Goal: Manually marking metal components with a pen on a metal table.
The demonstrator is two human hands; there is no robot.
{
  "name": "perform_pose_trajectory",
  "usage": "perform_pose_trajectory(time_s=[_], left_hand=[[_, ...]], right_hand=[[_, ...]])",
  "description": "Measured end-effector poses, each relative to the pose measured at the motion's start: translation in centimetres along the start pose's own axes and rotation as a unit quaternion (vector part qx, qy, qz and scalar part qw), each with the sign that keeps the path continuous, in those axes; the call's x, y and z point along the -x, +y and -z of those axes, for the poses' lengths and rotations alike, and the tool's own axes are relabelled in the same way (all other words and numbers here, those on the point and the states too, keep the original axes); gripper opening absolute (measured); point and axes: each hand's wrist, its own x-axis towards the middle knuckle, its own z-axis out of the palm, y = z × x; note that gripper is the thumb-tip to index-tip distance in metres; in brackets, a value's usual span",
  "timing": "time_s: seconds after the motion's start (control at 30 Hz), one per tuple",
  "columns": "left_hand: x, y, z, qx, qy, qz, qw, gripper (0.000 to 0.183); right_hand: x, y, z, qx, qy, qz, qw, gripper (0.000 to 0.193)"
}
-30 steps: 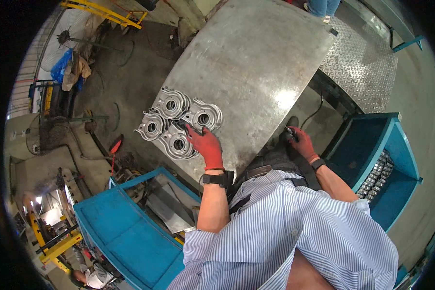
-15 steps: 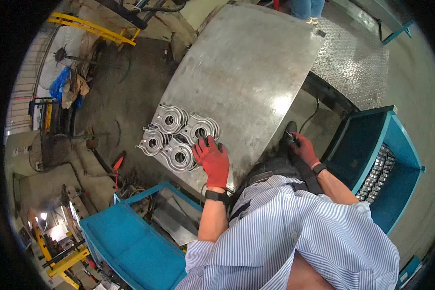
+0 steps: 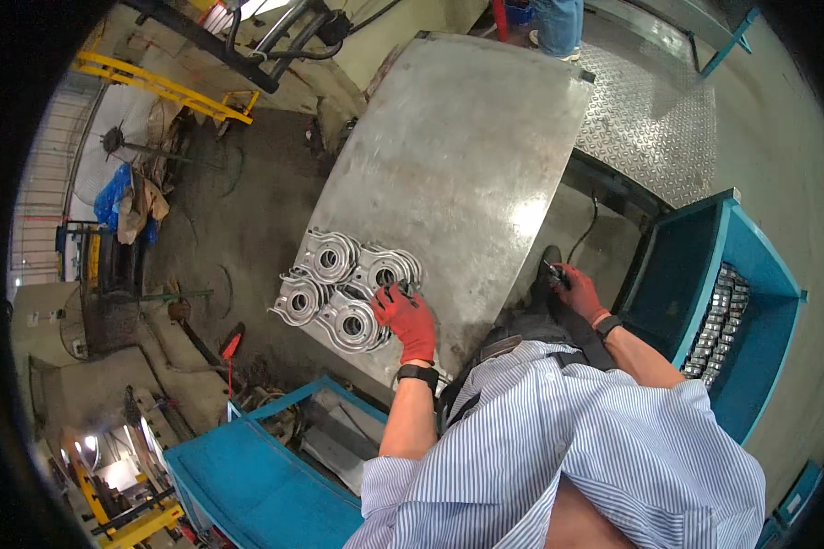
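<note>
Half-curling left hand (image 3: 401, 316) at silver ringed metal brackets (image 3: 341, 307), can't tell grip; pinching dark object (image 3: 553, 268) in right hand (image 3: 579, 291). Probably stiff; grip rims (image 3: 357, 348).

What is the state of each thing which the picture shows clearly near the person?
Left hand: gloved, fingers bent, at the stacks; contact unclear
Right hand: gloved, closed on a small dark object
Metal parts: stacked in four piles
Metal table: bearing the piles
Blue bin: open, holding small pieces
</note>
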Motion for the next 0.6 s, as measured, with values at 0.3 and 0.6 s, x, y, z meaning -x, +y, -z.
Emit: perform_pose_trajectory(time_s=[0.3, 0.6], left_hand=[[-0.6, 0.3, 2.9, 0.024, -0.039, -0.031, 0.998, 0.037], [-3.3, 6.7, 6.7, 0.182, -0.042, -0.087, 0.979, 0.037]], right_hand=[[-0.2, -2.7, 1.3, -0.049, -0.008, -0.035, 0.998, 0.035], [-0.3, -1.6, 4.8, -0.264, 0.085, -0.219, 0.936, 0.029]])
